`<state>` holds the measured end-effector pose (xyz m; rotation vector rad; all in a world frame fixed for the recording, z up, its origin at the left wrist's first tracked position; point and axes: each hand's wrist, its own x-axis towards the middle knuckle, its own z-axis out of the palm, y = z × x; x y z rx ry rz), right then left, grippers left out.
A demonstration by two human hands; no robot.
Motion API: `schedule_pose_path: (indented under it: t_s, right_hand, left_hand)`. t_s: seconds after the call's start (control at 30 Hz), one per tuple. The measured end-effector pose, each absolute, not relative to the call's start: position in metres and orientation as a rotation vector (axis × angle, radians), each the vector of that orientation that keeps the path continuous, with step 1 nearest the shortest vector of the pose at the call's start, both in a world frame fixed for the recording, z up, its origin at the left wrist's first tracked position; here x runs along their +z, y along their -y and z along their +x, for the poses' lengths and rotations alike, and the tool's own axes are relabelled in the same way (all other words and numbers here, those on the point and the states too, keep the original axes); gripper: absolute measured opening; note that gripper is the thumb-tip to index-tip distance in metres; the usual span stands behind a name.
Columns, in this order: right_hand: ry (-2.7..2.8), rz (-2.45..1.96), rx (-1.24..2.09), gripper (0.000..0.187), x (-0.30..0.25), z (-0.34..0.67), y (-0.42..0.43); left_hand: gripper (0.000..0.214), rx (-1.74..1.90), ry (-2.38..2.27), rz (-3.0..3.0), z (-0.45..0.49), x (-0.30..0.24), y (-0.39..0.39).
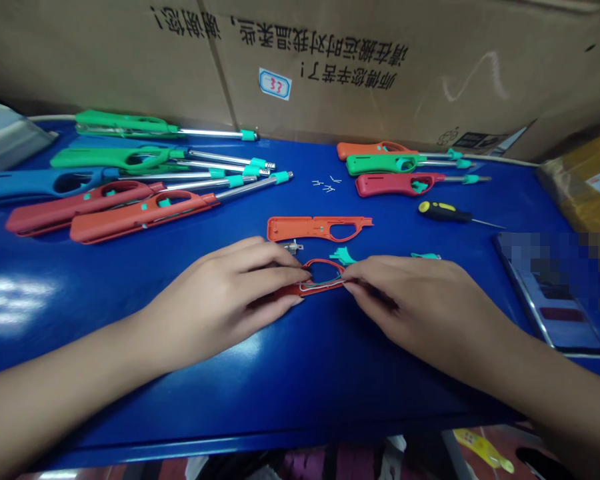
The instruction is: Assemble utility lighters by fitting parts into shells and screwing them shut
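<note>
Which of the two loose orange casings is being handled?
The nearer casing: the left hand holds it, with the right hand at its other end. The farther casing lies beyond both hands, untouched.

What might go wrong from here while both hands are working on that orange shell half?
The thin white wire runs along the orange shell half between the left hand and right hand; it might slip out of place or get pinched.

The teal piece lies loose beside the right fingers and could be nudged away.

The tiny metal pieces lie loose on the blue table; a bump might scatter them.
</note>
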<state>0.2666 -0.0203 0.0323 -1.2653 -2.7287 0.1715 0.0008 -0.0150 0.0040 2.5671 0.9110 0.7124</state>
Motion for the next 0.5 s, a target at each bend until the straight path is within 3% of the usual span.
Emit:
schedule_pose_path:
  t_s: [0.27,0.5]
  right_hand:
    - [2.639,-1.362,0.345,0.009,0.0311,0.2626,0.0184]
    - [2.629,-1.369,0.371,0.010,0.0312,0.2631,0.0197]
  left_hand:
    - [0.024,0.697,-0.917,2.560,-0.0003,0.0045,0.0149]
    - [0.024,0.710,-0.906,2.560,-0.0008,0.0058,0.0153]
